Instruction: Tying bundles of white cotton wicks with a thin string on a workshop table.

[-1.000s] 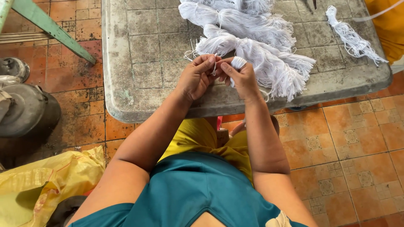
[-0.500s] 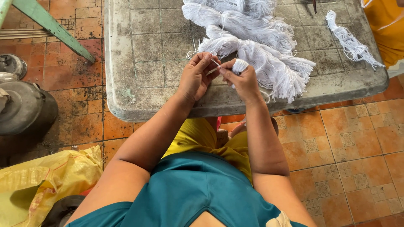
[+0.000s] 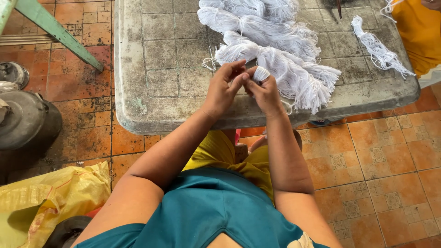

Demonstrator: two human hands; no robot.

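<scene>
My right hand grips a small bundle of white string, its looped end showing above my thumb. My left hand presses against it from the left, fingers pinched at the same bundle. Both hands hover over the near edge of a worn grey table. Just beyond my hands lie tied bundles of white string, with more of them piled behind.
A loose white string hank lies at the table's right, beside a person in orange clothing. Dark metal pots and a yellow sack sit on the tiled floor to the left. A green leg slants at the upper left.
My left hand has closed in against the right; the short thread stretched between my fingers earlier no longer shows.
</scene>
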